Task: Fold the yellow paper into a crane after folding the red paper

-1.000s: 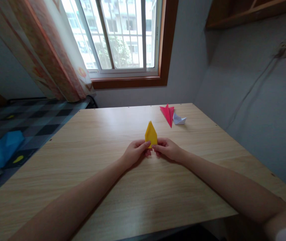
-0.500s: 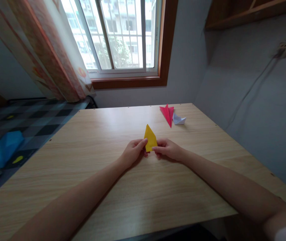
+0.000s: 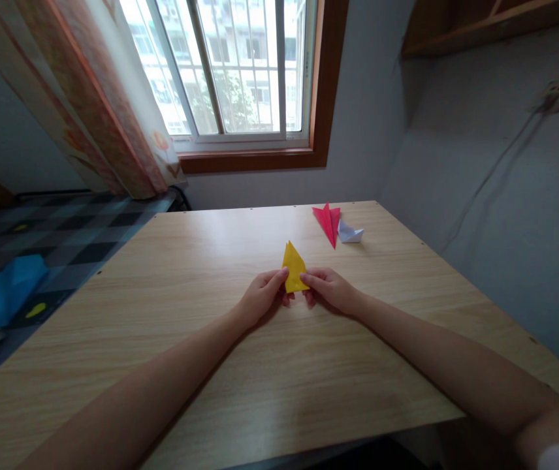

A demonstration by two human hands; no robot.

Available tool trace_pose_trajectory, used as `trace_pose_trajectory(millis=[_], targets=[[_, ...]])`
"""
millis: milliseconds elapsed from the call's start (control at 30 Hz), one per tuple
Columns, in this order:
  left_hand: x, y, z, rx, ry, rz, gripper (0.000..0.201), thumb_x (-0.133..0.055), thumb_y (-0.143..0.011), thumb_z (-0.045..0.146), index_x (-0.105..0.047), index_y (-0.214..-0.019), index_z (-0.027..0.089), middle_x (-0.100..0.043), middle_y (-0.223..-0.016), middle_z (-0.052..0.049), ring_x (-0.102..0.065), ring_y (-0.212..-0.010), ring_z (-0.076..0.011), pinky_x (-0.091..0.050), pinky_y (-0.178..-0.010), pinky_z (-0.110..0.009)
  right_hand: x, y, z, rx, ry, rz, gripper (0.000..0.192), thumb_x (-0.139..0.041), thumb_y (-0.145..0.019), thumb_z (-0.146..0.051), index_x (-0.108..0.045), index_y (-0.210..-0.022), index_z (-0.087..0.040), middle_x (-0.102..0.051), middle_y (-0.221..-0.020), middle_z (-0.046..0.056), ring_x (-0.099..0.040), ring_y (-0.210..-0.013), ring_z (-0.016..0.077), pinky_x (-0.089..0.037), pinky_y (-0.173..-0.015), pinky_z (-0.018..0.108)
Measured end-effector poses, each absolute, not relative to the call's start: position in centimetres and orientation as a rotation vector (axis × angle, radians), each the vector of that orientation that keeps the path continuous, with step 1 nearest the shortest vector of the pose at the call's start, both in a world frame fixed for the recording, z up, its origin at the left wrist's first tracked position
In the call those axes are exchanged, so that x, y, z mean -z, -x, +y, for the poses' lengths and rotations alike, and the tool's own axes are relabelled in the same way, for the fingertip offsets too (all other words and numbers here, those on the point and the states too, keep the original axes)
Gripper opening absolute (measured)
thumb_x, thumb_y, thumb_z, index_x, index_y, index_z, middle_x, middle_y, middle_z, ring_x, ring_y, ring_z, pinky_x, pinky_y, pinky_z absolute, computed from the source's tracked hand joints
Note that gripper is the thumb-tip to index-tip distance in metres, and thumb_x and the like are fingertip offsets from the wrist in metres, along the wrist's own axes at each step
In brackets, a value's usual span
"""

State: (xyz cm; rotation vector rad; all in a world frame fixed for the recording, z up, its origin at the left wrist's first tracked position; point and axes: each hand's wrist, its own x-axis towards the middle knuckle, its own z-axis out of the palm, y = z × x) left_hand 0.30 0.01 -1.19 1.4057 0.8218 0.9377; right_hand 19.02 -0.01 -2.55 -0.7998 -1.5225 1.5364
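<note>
A small piece of folded yellow paper (image 3: 294, 269) is held up between my two hands over the middle of the table. It narrows to a split tip at the top and has a straight lower edge. My left hand (image 3: 264, 289) pinches its left side, thumb in front and fingers behind. On the lower right, my right hand (image 3: 327, 287) grips it with the thumb lying on the front face. The fingers behind the paper are partly hidden.
On the light wooden table (image 3: 201, 261), a red paper plane (image 3: 327, 224) lies beside a white paper boat (image 3: 350, 232) near the far edge. At left, blue paper (image 3: 8, 290) rests on a checked bed (image 3: 93, 225). A window (image 3: 245, 72) is beyond the table.
My right thumb has moved up a little on the yellow paper. The paper's top tip now shows a split, and its lower right corner sits slightly higher.
</note>
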Motion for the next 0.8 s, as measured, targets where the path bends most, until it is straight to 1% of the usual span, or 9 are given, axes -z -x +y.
trace_pose_trajectory(millis=[133,300,433,567,667,800], targets=[[0.87,-0.3,-0.32,-0.858,-1.437,0.794,0.052,-0.066,-0.078,0.064,-0.063,-0.071,0.013,-0.06,-0.061,-0.001,-0.054,-0.054,-0.0108,-0.044,-0.055,-0.023,2.55,-19.01,0.02,-1.49,0.775,-1.506,0.046,-0.062,-0.085,-0.06,-0.059,-0.069,-0.016,-0.057,-0.054,-0.002,-0.051,-0.047,0.0102,-0.043,-0.046,0.022],[0.57,-0.19,-0.39,-0.813,-1.502,0.793,0.048,-0.068,-0.077,0.06,-0.062,-0.067,0.014,-0.06,-0.06,-0.001,-0.054,-0.056,-0.0109,-0.046,-0.056,-0.023,2.84,-18.97,0.2,-1.524,0.756,-1.45,0.045,-0.064,-0.084,-0.059,-0.061,-0.071,-0.016,-0.057,-0.056,-0.002,-0.051,-0.047,0.01,-0.043,-0.045,0.022],[0.67,-0.18,-0.25,-0.825,-1.496,0.778,0.048,-0.069,-0.077,0.06,-0.063,-0.068,0.013,-0.061,-0.062,-0.001,-0.054,-0.056,-0.011,-0.045,-0.056,-0.023,2.82,-19.0,0.17,-1.551,0.755,-1.416,0.048,-0.064,-0.082,-0.064,-0.06,-0.073,-0.016,-0.058,-0.057,-0.002,-0.053,-0.047,0.0099,-0.045,-0.046,0.022],[0.83,-0.25,-0.21,-0.857,-1.363,0.764,0.048,-0.073,-0.073,0.06,-0.061,-0.067,0.014,-0.059,-0.059,0.0,-0.053,-0.054,-0.0098,-0.043,-0.055,-0.022,2.54,-19.15,0.05,-1.591,0.781,-1.353,0.054,-0.058,-0.082,-0.07,-0.059,-0.077,-0.016,-0.061,-0.06,0.0,-0.056,-0.048,0.0108,-0.047,-0.047,0.023],[0.89,-0.3,-0.18,-0.871,-1.302,0.752,0.047,-0.074,-0.073,0.058,-0.06,-0.067,0.014,-0.059,-0.059,-0.001,-0.052,-0.055,-0.0103,-0.043,-0.055,-0.023,2.36,-19.21,0.01,-1.611,0.761,-1.347,0.049,-0.063,-0.081,-0.066,-0.057,-0.08,-0.017,-0.062,-0.063,-0.001,-0.057,-0.048,0.0101,-0.047,-0.046,0.021],[0.85,-0.28,-0.12,-0.882,-1.331,0.734,0.046,-0.07,-0.077,0.057,-0.059,-0.065,0.014,-0.058,-0.057,-0.001,-0.051,-0.054,-0.0114,-0.042,-0.055,-0.025,2.27,-19.15,0.0,-1.624,0.737,-1.361,0.044,-0.067,-0.081,-0.061,-0.057,-0.083,-0.018,-0.061,-0.063,-0.003,-0.057,-0.049,0.0092,-0.047,-0.047,0.02]])
